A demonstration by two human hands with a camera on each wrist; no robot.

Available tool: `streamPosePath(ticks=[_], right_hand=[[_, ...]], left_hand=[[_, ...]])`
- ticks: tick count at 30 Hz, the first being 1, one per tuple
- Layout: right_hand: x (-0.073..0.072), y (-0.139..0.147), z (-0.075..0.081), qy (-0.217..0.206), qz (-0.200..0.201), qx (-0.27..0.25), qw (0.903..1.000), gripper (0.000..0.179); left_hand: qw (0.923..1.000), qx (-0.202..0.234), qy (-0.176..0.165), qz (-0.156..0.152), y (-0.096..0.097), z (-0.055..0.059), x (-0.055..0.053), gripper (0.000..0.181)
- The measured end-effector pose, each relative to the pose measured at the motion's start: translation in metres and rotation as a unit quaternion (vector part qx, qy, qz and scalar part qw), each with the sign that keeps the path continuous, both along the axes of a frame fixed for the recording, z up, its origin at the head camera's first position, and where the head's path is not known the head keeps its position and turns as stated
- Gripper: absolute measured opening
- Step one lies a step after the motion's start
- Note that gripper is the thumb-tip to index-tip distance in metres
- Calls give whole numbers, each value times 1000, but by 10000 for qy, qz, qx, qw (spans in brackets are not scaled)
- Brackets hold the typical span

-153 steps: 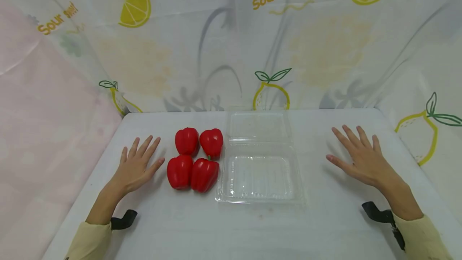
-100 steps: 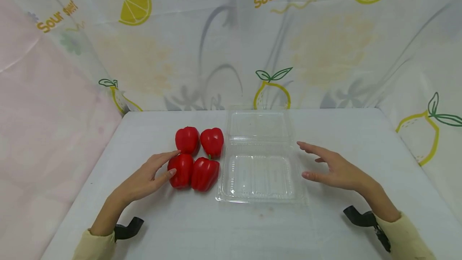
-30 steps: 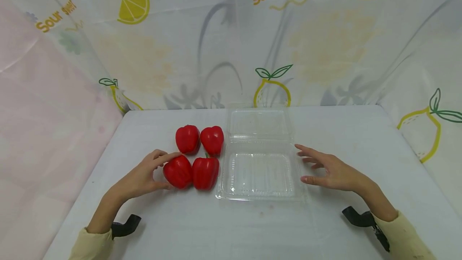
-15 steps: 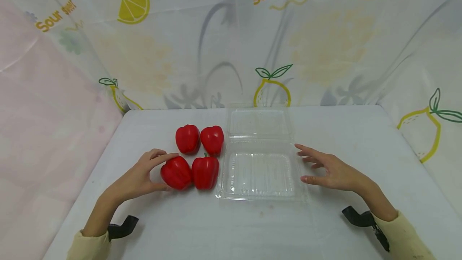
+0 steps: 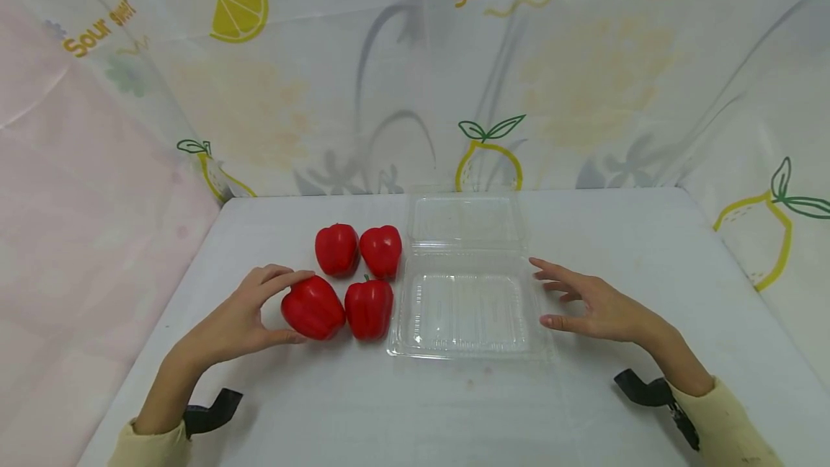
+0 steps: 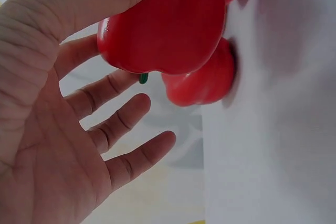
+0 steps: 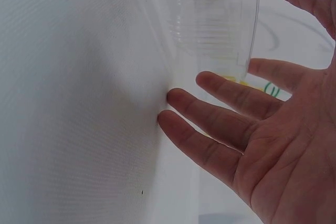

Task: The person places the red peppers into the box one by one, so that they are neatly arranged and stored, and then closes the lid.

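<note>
Near the table's left side, my left hand holds a red bell pepper between thumb and forefinger. Up close in the left wrist view, the thumb lies across this bell pepper while the other fingers spread behind it, near a green stem. A second bell pepper sits just to its right. Two more, a back left bell pepper and a back right bell pepper, stand behind. My right hand hovers beside the right edge of a clear plastic clamshell box, fingers loosely extended, holding nothing.
The box's lid lies folded back toward the rear edge of the white table. Behind rises a lemon-print cloth, with a pinkish cloth on the left. A black wrist mount sits below the left hand.
My left hand has come in from the side, taken hold of the front left bell pepper and drawn it leftward, tilting it. Earlier the right hand moved in beside the box; lately it stays still.
</note>
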State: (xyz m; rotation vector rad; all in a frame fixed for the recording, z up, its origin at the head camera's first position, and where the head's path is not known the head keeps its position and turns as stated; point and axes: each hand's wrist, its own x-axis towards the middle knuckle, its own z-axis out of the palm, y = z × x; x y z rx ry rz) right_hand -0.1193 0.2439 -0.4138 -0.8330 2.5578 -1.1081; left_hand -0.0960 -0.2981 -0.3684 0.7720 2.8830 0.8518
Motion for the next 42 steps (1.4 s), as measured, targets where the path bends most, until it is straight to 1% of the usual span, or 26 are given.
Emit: streamPosePath(ticks=[3,10,15,21,27,30,33,35,42], right_hand=[[0,0,0,2,25,-34,10000,84],[0,1,0,-27,26,-44,10000,84],[0,1,0,-68,22,-47,10000,84],[0,1,-1,-51,18,-30,10000,85],[0,0,-2,-47,-4,13,10000,85],[-1,0,-2,-55,1,0,10000,85],[0,0,-1,-79,4,-16,10000,85],[0,0,-1,-88,2,-28,10000,85],[0,-1,0,-80,-26,16,10000,86]], left_hand=[[9999,-20,119,-27,2,4,1,86],[9998,27,197,-66,11,13,2,87],[9990,29,409,-178,20,19,3,84],[9975,-162,694,-31,34,25,3,82],[9954,-146,943,50,49,26,2,86],[9958,-30,911,129,57,26,2,87],[9965,79,803,231,67,25,3,87],[9964,103,803,265,74,24,4,87],[9931,186,1098,380,94,23,5,87]])
